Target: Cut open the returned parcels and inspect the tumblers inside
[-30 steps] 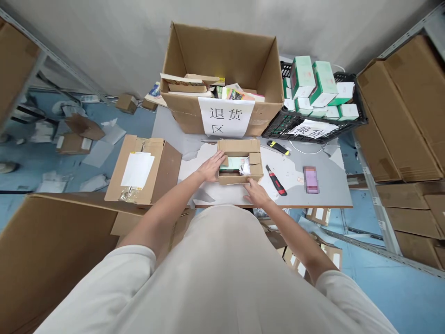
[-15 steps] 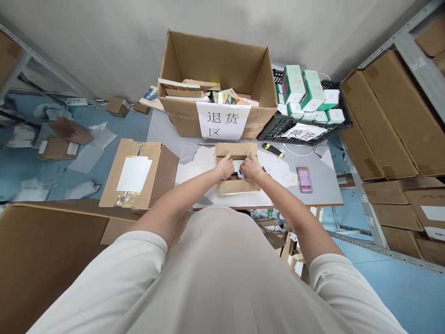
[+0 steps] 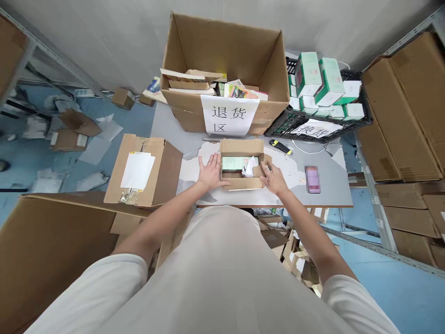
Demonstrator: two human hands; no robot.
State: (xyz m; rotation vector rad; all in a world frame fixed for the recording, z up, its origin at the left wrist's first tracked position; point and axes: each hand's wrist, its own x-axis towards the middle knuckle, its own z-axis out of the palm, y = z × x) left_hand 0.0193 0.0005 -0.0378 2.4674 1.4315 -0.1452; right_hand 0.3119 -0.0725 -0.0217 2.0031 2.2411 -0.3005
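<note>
Small carton, both hands on it
Your left hand [image 3: 210, 170] lies flat against the small carton [image 3: 242, 170], right hand [image 3: 274, 178] pinching its flap (thin, may tear) near the desk's [image 3: 327, 197] front edge

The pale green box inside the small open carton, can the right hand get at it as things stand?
Probably yes. The small carton has its flaps open, the pale green box lies uncovered, and the right hand rests at the carton's right flap; only crumpled white paper lies between.

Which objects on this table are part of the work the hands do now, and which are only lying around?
In hand:
- small open brown cardboard box, left hand flat against its side, right hand at its right flap
- pale green carton and crumpled white paper inside

Lying about:
- yellow-black utility knife
- large labelled cardboard box
- black plastic crate
</note>
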